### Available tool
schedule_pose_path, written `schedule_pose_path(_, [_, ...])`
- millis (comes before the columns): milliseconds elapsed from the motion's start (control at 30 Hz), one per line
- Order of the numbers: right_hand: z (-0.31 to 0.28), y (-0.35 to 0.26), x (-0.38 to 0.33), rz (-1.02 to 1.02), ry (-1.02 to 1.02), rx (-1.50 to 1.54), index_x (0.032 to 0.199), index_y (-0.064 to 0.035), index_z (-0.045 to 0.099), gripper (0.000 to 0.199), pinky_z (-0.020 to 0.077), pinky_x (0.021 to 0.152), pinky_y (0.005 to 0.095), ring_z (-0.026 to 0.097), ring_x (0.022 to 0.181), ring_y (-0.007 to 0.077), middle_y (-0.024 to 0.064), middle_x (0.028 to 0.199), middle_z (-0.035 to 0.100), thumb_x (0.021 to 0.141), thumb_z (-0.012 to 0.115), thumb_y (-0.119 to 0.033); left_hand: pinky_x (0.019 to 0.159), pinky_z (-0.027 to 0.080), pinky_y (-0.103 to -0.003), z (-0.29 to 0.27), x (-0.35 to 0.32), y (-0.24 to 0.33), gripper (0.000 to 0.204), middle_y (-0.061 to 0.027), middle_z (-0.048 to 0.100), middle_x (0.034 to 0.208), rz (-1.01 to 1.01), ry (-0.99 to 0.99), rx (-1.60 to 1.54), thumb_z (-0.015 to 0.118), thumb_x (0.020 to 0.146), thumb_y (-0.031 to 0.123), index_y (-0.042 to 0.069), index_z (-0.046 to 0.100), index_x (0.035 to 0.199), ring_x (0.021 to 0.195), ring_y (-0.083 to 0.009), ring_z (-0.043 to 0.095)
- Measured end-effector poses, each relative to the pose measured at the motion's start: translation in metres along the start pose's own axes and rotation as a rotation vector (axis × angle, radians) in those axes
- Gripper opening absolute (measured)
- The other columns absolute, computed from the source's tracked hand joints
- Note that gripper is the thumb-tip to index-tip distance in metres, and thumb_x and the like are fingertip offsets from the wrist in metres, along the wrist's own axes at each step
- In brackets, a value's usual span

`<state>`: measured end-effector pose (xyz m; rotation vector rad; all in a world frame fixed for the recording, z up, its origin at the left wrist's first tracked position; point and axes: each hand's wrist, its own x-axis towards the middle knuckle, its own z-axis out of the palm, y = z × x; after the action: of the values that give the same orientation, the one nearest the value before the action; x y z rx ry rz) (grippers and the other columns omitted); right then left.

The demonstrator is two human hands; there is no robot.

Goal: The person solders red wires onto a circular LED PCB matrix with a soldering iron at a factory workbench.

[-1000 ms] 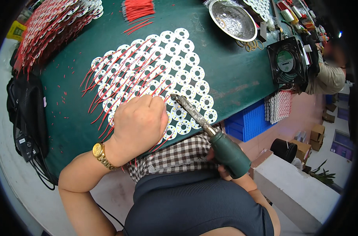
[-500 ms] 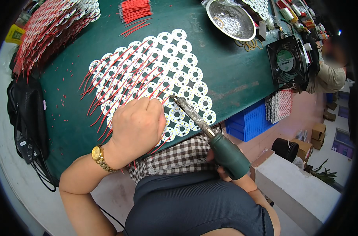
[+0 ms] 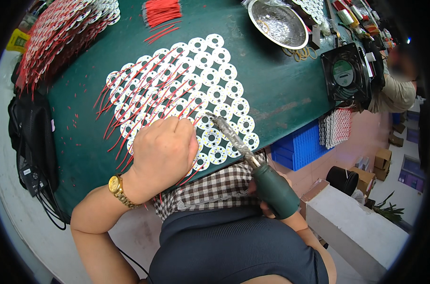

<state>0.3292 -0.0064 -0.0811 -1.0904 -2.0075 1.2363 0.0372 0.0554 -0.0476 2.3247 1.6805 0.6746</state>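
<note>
A sheet of white ring-shaped circuit boards point(image 3: 217, 94) lies on the green table, with red wires point(image 3: 141, 90) slanting over its left and middle rows. My left hand point(image 3: 163, 149) rests closed on the sheet's near part; red wire ends poke out below the palm, and its fingertips are hidden. A soldering iron point(image 3: 276, 189) is gripped by its dark green handle in my right hand point(image 3: 268, 210), which the handle mostly covers. The iron's tip is at a board just right of my left knuckles; contact cannot be made out.
A bundle of red wires point(image 3: 162, 13) lies at the far side, near a metal bowl point(image 3: 277, 26). Wired boards are piled point(image 3: 66, 35) at far left. A black fan point(image 3: 345, 73) stands at right, above a blue crate point(image 3: 298, 146). Another person point(image 3: 397, 92) sits beyond.
The soldering iron's tip has shifted slightly to the right and its shaft is tilted a bit more steeply. My left hand has barely moved; the sheet has slid very slightly left.
</note>
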Motion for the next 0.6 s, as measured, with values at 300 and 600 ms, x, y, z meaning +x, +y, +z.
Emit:
schedule_pose_path(300, [-0.011,-0.014,0.001,0.406,-0.007,0.175,0.114,-0.0041,0.062,0.072,0.0522,0.067,0.0369,0.065,0.074,0.0284,0.0081,0.09,0.067,0.063,0.077,-0.052,0.052,0.041,-0.039,-0.041,-0.002,0.014,0.018,-0.01,0.048,0.063,-0.088,-0.147,0.08,0.063,0.08,0.003,0.004,0.049,0.069,0.057,-0.0275,0.053])
schedule_pose_path(600, [-0.017,-0.01,0.0,0.249,-0.006,0.115,0.112,-0.0029,0.063,0.073,0.0529,0.066,0.0349,0.067,0.071,0.0279,0.0083,0.088,0.069,0.061,0.078,-0.054,0.052,0.04,-0.04,-0.017,0.001,0.012,0.014,-0.0121,0.047,0.066,0.054,-0.056,-0.103,0.063,0.083,0.003,0.002,0.052,0.074,0.059,-0.0302,0.05])
